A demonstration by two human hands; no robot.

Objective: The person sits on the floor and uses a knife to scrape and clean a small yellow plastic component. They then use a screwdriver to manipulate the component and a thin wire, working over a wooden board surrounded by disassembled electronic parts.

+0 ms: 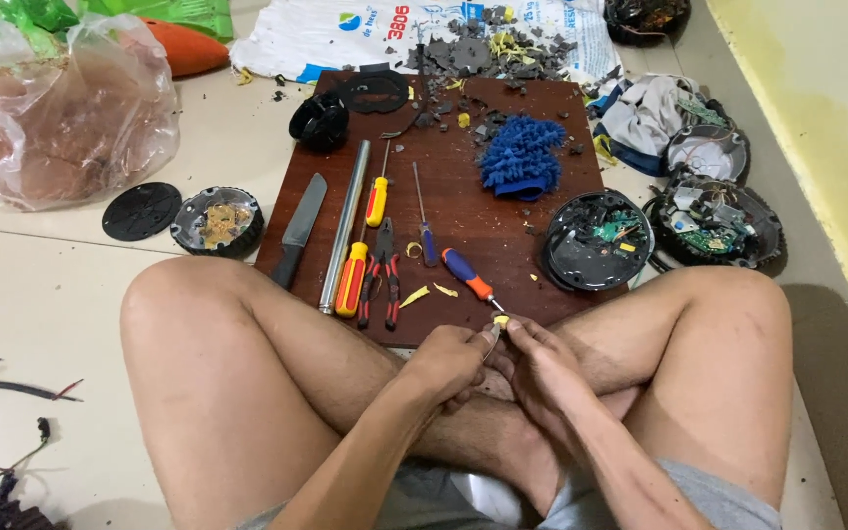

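A small yellow scrap [501, 320] is pinched between the fingertips of the left hand [451, 361] and the right hand [540, 365], which are pressed together just above the crossed legs, at the near edge of a dark red-brown wooden board [502, 211]. Just beyond the fingers, a blue-and-orange-handled screwdriver [468, 276] is laid on the board. Further left, red-handled pliers [382, 273], a yellow-and-red screwdriver [352, 278], a grey metal tube [344, 225] and a black-handled knife [298, 232] are set side by side. A fluffy blue cloth [521, 155] (bunched up) and an opened round black device [597, 239] are seen further off.
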